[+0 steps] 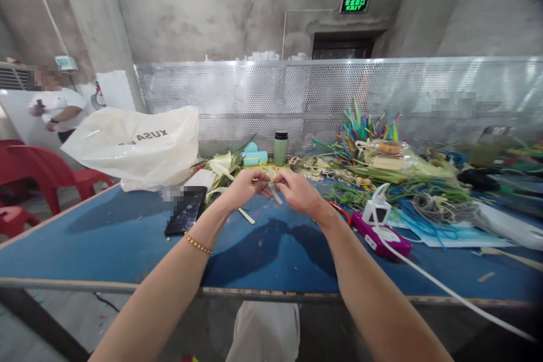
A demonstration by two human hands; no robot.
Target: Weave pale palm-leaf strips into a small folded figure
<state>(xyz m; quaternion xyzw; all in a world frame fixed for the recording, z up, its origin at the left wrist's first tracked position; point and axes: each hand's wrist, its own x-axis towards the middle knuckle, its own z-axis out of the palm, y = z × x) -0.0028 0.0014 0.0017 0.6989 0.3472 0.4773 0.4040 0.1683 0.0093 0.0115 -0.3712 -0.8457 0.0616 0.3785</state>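
Over the middle of the blue table (pixel 258 260), my left hand (pixel 251 188) and my right hand (pixel 294 189) come close together. Between them is a narrow pale yellow strip (pixel 276 195), like dried leaf or straw, with its loose end hanging down. Both hands pinch it between thumb and fingers; the exact grip is partly hidden. Another short pale strip (pixel 246 215) lies on the table just below my left hand. A dark tablet (pixel 186 210) rests left of my left wrist, and red-handled scissors or pliers (pixel 341 212) lie partly behind my right wrist.
A purple power strip (pixel 382 237) with a white charger (pixel 377 209) and trailing cable sits at right. Behind stand a green bottle (pixel 280 150), a large white bag (pixel 139 147) and piles of coloured stems (pixel 369 130). Someone in white (pixel 59 107) stands far left near red chairs (pixel 55 169).
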